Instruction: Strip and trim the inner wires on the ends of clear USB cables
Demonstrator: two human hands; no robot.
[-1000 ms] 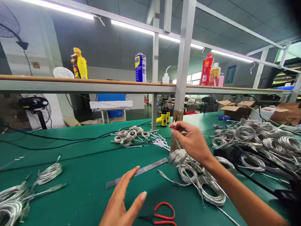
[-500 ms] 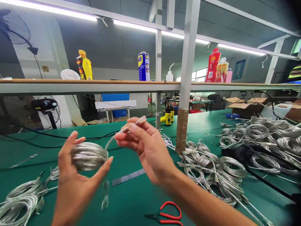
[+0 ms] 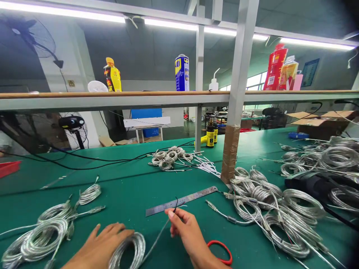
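Observation:
Low at the front of the green bench, my left hand (image 3: 102,244) is on the left side of a coil of clear-jacketed silvery cable (image 3: 138,248). Its fingers reach over the coil's top edge, and the thumb is hidden. From the coil a free length runs up to my right hand (image 3: 186,228), whose thumb and fingers pinch the cable near its end. Thin dark and white wires poke out past the fingertips. Just beyond lies a steel ruler (image 3: 182,201). Beside my right wrist a red-handled cutting tool (image 3: 230,257) is partly covered.
Bundled cables lie at left (image 3: 46,239), with a larger heap (image 3: 269,209) at right. Another cable group (image 3: 171,155) and white strips (image 3: 206,164) lie farther back. A taped post (image 3: 231,153) stands on the bench. Black cords (image 3: 112,160) cross behind; a shelf (image 3: 140,100) spans above.
Both hands have come down towards the bench, bringing the coil and the cable end lower. The view has shifted, revealing the cable group behind the ruler.

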